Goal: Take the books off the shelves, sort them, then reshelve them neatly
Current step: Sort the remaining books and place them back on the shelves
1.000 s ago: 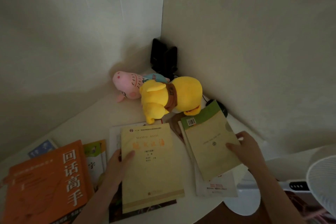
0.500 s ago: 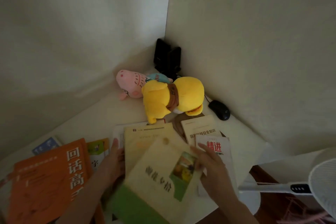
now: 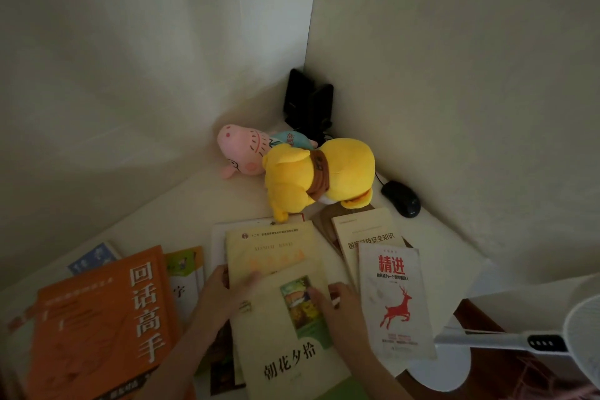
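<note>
Several books lie flat on the white desk (image 3: pixel 181 214). A cream book with a green picture (image 3: pixel 285 354) lies on top of a yellow book (image 3: pixel 269 247) in the middle. My right hand (image 3: pixel 341 312) grips the cream book's right edge, thumb on the picture. At the yellow book's left edge my left hand (image 3: pixel 220 295) holds on, thumb on top near the cream book's corner. Left of them lie a big orange book (image 3: pixel 97 318), a small green-and-orange book (image 3: pixel 185 269) and a blue book (image 3: pixel 94 256). On the right lie a white book with a red deer (image 3: pixel 396 299) and a beige book (image 3: pixel 367 230).
A yellow plush toy (image 3: pixel 318 172) and a pink pig plush (image 3: pixel 243 149) lie in the desk's far corner, before a black stand (image 3: pixel 308 101). A black mouse (image 3: pixel 401 198) sits by the right wall. A white fan (image 3: pixel 532 341) stands at the lower right, beyond the desk edge.
My right hand lifted the green-backed book off the right pile, turned it over and brought it left onto the yellow book. That uncovered the deer book and the beige book.
</note>
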`<state>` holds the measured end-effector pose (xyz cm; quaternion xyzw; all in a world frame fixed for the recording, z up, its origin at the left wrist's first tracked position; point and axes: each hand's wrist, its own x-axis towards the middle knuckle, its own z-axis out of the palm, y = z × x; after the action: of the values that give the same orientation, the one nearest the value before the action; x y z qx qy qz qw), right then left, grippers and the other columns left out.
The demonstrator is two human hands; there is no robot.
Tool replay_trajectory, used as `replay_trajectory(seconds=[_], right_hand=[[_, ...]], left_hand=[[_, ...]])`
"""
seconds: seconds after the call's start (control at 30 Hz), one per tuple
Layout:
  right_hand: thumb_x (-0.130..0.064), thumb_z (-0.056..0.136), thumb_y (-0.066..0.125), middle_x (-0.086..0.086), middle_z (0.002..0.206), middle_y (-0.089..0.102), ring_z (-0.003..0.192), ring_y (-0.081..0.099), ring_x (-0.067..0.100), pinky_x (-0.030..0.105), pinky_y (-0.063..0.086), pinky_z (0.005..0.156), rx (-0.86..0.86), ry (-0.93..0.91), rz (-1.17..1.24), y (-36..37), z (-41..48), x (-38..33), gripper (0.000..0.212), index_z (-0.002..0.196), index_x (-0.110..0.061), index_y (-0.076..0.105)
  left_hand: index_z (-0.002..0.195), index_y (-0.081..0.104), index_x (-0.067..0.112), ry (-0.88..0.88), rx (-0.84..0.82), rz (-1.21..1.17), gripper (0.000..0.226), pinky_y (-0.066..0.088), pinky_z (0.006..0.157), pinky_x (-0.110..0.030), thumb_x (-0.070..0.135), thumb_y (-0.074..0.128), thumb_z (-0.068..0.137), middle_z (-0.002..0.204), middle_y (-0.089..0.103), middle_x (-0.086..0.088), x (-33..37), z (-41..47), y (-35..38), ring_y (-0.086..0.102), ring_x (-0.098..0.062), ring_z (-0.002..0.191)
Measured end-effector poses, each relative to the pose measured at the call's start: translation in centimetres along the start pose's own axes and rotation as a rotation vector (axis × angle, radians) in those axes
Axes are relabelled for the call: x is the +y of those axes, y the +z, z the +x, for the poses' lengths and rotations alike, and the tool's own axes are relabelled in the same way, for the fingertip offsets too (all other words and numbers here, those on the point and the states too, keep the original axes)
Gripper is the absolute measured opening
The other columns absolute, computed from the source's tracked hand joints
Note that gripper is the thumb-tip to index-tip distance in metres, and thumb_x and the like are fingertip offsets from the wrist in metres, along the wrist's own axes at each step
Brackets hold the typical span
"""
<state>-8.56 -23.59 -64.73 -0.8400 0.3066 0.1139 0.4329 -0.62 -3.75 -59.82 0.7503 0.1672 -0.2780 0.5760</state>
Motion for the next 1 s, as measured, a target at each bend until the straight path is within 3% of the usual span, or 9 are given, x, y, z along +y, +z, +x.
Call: replay_trajectory(seconds=[0.07, 0.17, 0.23, 0.33, 0.47, 0.63, 0.73, 0.87, 1.0], right_hand=[[-0.062, 0.085, 0.051, -0.005, 0.094, 0.062, 0.086, 0.063, 0.011, 0.035, 0.056, 0.076, 0.069, 0.046, 0.112, 0.3, 0.3, -0.1, 0.035, 0.093, -0.028, 0.054], [-0.047, 0.092, 0.052, -0.002, 0.1, 0.057, 0.095, 0.059, 0.015, 0.033, 0.053, 0.081, 0.143, 0.015, 0.128, 0.5, 1.5, -1.2, 0.025, 0.097, -0.022, 0.055], [-0.044, 0.092, 0.055, -0.002, 0.108, 0.052, 0.1, 0.054, 0.016, 0.035, 0.05, 0.086, 0.179, -0.012, 0.138, 0.8, 2.7, -2.6, 0.032, 0.107, -0.017, 0.055], [-0.043, 0.09, 0.061, 0.001, 0.11, 0.046, 0.106, 0.047, 0.018, 0.034, 0.044, 0.091, 0.17, 0.002, 0.225, 1.7, 3.8, -5.1, 0.036, 0.106, -0.012, 0.05], [-0.045, 0.091, 0.057, -0.002, 0.119, 0.035, 0.118, 0.031, 0.015, 0.041, 0.031, 0.106, 0.19, 0.036, 0.185, 0.3, 4.4, -5.0, 0.041, 0.119, -0.016, 0.05], [-0.026, 0.085, 0.07, 0.016, 0.141, 0.032, 0.129, 0.028, 0.033, 0.045, 0.025, 0.11, 0.453, 0.274, 0.028, -7.1, 5.5, 1.8, 0.065, 0.138, -0.008, 0.037], [-0.034, 0.079, 0.076, 0.02, 0.138, 0.035, 0.128, 0.033, 0.036, 0.046, 0.028, 0.108, 0.433, 0.371, -0.031, -9.9, 5.3, 5.9, 0.082, 0.142, -0.006, 0.031], [-0.048, 0.074, 0.078, 0.019, 0.123, 0.046, 0.114, 0.047, 0.034, 0.045, 0.042, 0.098, 0.294, 0.452, -0.032, -10.9, 5.3, 8.5, 0.083, 0.132, -0.002, 0.041], [-0.042, 0.07, 0.082, 0.019, 0.129, 0.037, 0.109, 0.049, 0.035, 0.045, 0.049, 0.092, 0.265, 0.438, 0.016, -11.6, 5.7, 8.3, 0.079, 0.129, -0.01, 0.042]], left_hand=[[0.098, 0.063, 0.015, -0.042, -0.067, -0.106, 0.044, 0.047, 0.067, -0.026, 0.056, 0.064, 0.08, 0.091, 0.071, 0.001, 0.3, 0.3, -0.4, 0.066, -0.015, 0.081], [0.088, 0.059, 0.024, -0.013, -0.106, -0.077, 0.011, 0.046, 0.066, -0.022, 0.033, 0.064, 0.086, 0.072, 0.07, 0.012, -0.4, 0.3, -0.5, 0.062, -0.006, 0.076], [0.097, 0.058, 0.02, 0.019, -0.087, -0.012, 0.019, 0.049, 0.063, -0.02, 0.021, 0.07, 0.082, 0.079, 0.069, 0.013, -1.1, 0.1, 0.0, 0.063, -0.005, 0.078], [0.12, 0.051, 0.01, 0.01, -0.01, -0.008, 0.04, 0.052, 0.065, -0.029, 0.03, 0.064, 0.087, 0.102, 0.066, -0.002, -1.9, 0.6, 0.4, 0.065, -0.017, 0.086], [0.111, 0.047, 0.014, 0.028, 0.072, 0.009, 0.024, 0.042, 0.053, -0.022, 0.032, 0.047, 0.097, 0.08, 0.059, 0.007, -2.0, 1.1, 0.7, 0.059, -0.01, 0.068], [0.11, 0.05, 0.011, 0.019, 0.096, 0.004, 0.026, 0.043, 0.053, -0.026, 0.034, 0.049, 0.096, 0.081, 0.063, 0.002, -1.5, 1.0, 0.7, 0.062, -0.015, 0.07], [0.108, 0.053, 0.01, 0.001, 0.133, 0.026, 0.03, 0.043, 0.053, -0.027, 0.037, 0.047, 0.096, 0.079, 0.064, -0.001, -1.6, 1.3, 0.7, 0.062, -0.018, 0.069], [0.117, 0.056, 0.008, -0.031, 0.181, 0.135, 0.044, 0.049, 0.068, -0.033, 0.045, 0.043, 0.096, 0.086, 0.065, -0.003, -2.3, 1.9, 0.8, 0.063, -0.023, 0.078], [0.128, 0.051, 0.007, -0.049, 0.256, 0.171, 0.053, 0.039, 0.095, -0.041, 0.048, 0.038, 0.097, 0.121, 0.058, -0.017, -2.2, 1.5, 1.4, 0.055, -0.034, 0.111]])
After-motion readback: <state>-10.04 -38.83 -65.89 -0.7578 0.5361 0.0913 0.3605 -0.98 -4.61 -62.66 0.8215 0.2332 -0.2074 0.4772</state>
